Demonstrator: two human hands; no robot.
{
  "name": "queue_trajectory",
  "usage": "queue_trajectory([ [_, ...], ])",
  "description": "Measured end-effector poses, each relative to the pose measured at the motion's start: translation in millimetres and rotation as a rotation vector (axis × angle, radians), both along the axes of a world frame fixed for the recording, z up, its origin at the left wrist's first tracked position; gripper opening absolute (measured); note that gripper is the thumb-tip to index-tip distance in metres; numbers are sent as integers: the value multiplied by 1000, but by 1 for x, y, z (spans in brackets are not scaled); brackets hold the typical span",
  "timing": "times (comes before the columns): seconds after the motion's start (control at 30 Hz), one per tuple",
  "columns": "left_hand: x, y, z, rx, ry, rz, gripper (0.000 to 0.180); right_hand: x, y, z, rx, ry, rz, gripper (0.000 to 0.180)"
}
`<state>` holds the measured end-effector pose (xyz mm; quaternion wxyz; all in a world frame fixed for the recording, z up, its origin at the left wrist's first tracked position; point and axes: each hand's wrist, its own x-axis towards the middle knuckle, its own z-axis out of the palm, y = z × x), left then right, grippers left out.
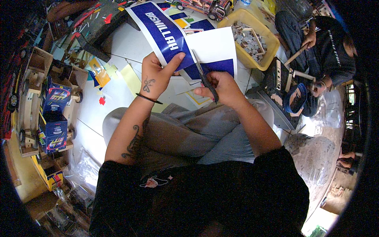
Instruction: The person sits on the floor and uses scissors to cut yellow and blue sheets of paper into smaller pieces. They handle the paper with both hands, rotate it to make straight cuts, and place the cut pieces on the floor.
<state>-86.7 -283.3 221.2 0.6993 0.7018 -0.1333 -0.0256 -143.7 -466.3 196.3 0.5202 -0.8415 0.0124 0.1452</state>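
My left hand (pixel 158 77) is closed on a blue printed sheet (pixel 158 27) with white lettering and a white border, thumb on top near its lower end. My right hand (pixel 224 89) grips a pair of scissors (pixel 204 78) by the dark handles. The blades point up and away from me, at the right edge of the blue part. Just right of them spreads a white panel (pixel 215 42) with a blue band along its bottom; whether it is still joined to the sheet I cannot tell. Both hands are above my crossed legs.
A yellow tub (pixel 252 63) of small grey pieces stands at the far right. Beside it a co-worker (pixel 331 51) holds a hammer (pixel 296 54) over a dark block (pixel 272 102). Wooden toy trucks (pixel 55 114) line the left. Paper scraps (pixel 100 75) litter the white tiles.
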Motion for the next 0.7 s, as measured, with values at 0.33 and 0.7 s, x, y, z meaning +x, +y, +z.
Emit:
queue_trajectory([
  [0.33, 0, 1, 0, 18, 12, -5, 19, -1, 4, 4, -130, -97, -81, 54],
  [0.7, -1, -4, -7, -34, 14, -57, 18, -3, 6, 5, 9, -140, -98, 53],
])
